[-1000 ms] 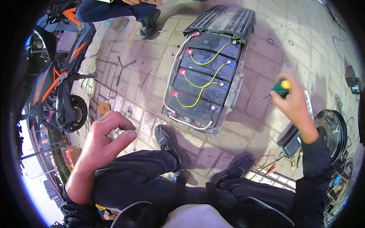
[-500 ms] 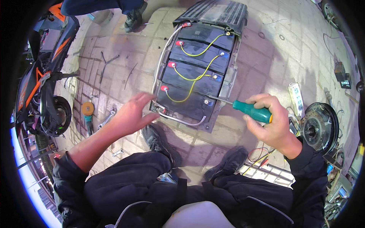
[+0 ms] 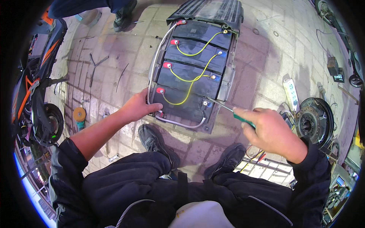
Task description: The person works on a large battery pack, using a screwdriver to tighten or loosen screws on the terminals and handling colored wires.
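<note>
Right of centre: right hand [image 3: 268, 128], fingers clamped on a screwdriver [image 3: 240, 117] pointing left. Centre-left: left hand [image 3: 137, 108], thumb and forefinger apart, at a black case [image 3: 228, 81] containing four batteries [image 3: 187, 72].

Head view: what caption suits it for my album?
Right grip holding a screwdriver at the right edge of wired batteries, left grip at their left.

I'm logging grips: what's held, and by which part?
The right hand holds a screwdriver by its handle; whether the left hand grips the battery case is unclear.
</note>
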The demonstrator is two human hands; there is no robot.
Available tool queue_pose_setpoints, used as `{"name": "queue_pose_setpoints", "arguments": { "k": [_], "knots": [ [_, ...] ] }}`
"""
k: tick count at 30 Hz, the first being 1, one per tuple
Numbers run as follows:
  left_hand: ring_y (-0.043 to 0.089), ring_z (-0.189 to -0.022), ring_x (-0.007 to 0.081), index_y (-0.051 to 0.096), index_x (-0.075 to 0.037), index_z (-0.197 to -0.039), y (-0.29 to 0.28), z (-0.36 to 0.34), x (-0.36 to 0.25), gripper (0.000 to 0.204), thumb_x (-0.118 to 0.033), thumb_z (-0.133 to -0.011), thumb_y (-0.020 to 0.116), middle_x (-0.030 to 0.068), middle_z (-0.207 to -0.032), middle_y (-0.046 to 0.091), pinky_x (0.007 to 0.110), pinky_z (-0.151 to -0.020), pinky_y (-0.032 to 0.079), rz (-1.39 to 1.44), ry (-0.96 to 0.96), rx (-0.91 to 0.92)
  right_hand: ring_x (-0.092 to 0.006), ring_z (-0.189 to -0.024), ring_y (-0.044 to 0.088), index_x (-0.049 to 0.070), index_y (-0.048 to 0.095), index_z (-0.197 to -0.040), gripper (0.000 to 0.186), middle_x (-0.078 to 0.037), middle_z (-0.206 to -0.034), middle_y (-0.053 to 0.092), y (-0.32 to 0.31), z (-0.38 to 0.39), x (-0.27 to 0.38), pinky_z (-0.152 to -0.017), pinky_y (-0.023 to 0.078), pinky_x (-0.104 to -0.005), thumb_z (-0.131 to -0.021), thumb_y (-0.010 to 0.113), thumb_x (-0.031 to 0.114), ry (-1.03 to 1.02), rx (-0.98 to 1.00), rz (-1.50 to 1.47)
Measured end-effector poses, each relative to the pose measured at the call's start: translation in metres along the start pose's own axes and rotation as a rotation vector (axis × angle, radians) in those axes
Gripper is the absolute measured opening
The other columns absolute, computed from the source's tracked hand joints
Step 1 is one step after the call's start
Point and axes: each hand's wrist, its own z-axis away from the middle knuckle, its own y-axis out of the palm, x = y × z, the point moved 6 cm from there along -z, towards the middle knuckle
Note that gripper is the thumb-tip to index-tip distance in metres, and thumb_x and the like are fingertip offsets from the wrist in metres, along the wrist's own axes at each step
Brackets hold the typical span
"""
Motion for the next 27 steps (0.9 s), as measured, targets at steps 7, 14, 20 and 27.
{"name": "queue_pose_setpoints", "arguments": {
  "k": [7,14,20,27],
  "knots": [
    [0.067,-0.107,0.0295,0.053,0.005,-0.126,-0.001,-0.001,-0.015,0.062,-0.030,-0.082,0.080,0.0205,-0.114,0.069,0.038,-0.095,0.050,-0.078,-0.035,0.037,-0.0346,-0.056,0.061,0.010,0.069,-0.120,0.041,-0.016,-0.068,0.059,0.015,0.013,0.013,-0.053,0.050,-0.0443,-0.079,0.065,0.012,0.053,-0.167,0.053],
    [0.070,-0.096,0.0322,0.064,0.006,-0.110,-0.016,-0.003,-0.020,0.053,-0.037,-0.083,0.077,0.0209,-0.100,0.071,0.039,-0.088,0.052,-0.278,-0.039,0.071,-0.0394,-0.076,0.064,0.011,0.069,-0.118,0.038,-0.018,-0.082,0.066,0.000,0.003,-0.005,-0.070,0.052,-0.0471,-0.081,0.064,0.013,0.052,-0.049,-0.056],
    [0.066,-0.069,0.0263,0.071,-0.002,-0.099,-0.040,0.017,-0.095,0.035,-0.033,-0.084,0.075,0.0114,-0.076,0.069,0.034,-0.069,0.053,-0.473,0.167,-0.061,-0.0346,-0.076,0.063,0.011,0.070,-0.118,0.040,-0.014,-0.086,0.067,-0.038,0.005,-0.012,-0.069,0.051,-0.0418,-0.078,0.065,0.009,-0.114,-0.077,-0.150],
    [0.067,-0.082,0.0135,0.060,-0.001,-0.129,-0.012,0.044,-0.174,0.051,-0.011,-0.082,0.077,0.0094,-0.102,0.069,0.031,-0.078,0.054,-0.136,0.523,-0.005,-0.0284,-0.057,0.055,0.017,0.071,-0.120,0.048,-0.008,-0.072,0.056,-0.060,0.011,0.004,-0.053,0.046,-0.0366,-0.073,0.069,0.006,-0.288,-0.183,-0.098]
  ]
}}
